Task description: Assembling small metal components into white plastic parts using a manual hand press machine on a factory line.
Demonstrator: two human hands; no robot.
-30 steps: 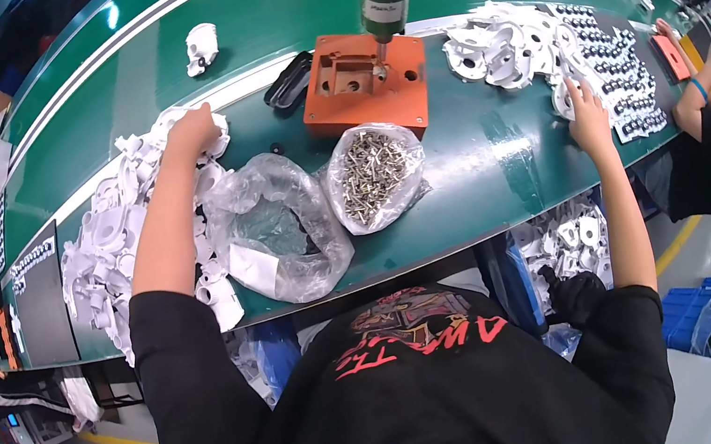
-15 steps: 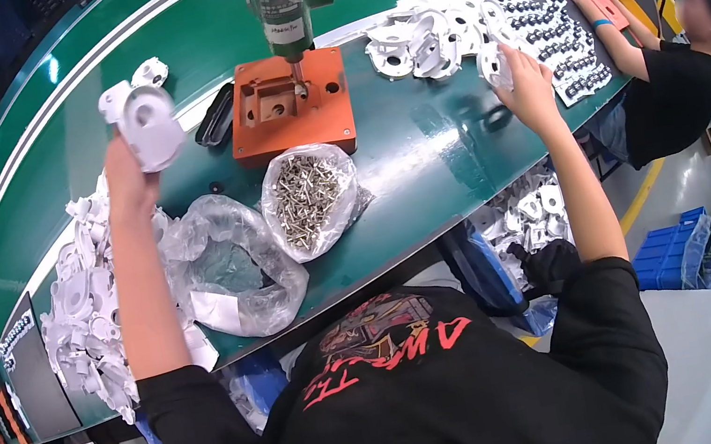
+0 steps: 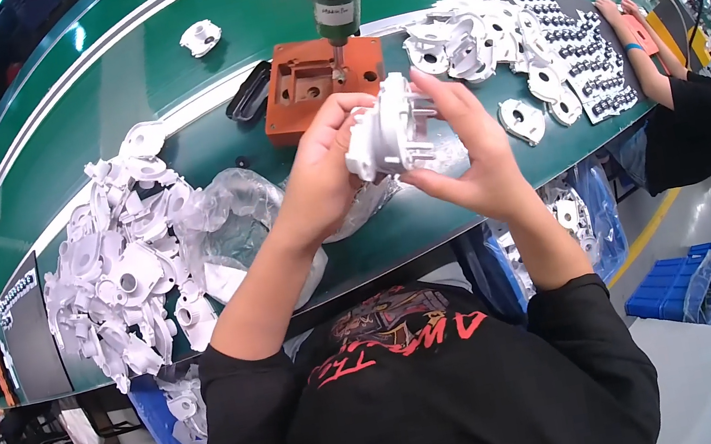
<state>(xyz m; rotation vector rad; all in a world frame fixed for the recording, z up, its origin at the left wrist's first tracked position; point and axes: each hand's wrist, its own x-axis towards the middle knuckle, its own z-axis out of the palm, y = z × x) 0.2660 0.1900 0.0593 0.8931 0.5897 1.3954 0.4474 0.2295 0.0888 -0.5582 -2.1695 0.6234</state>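
My left fingers (image 3: 336, 113) and my right fingers (image 3: 459, 108) are clamped on a white part (image 3: 392, 130). I hold it up over the green table (image 3: 399, 250), near the orange block (image 3: 289, 105).

Bare green bench (image 3: 415, 235) lies between the two hands, left (image 3: 323, 171) and right (image 3: 487, 156), and the front edge, leaving room to pass. Leftward, a clear plastic bag (image 3: 241, 194) and heaped white parts (image 3: 113, 274) block the surface. Ahead, an orange block (image 3: 290, 119) with a green press (image 3: 337, 6) above it bars the way; a black case (image 3: 249, 93) crowds its left side. Rightward, a loose white plate (image 3: 523, 122) obstructs the bench.
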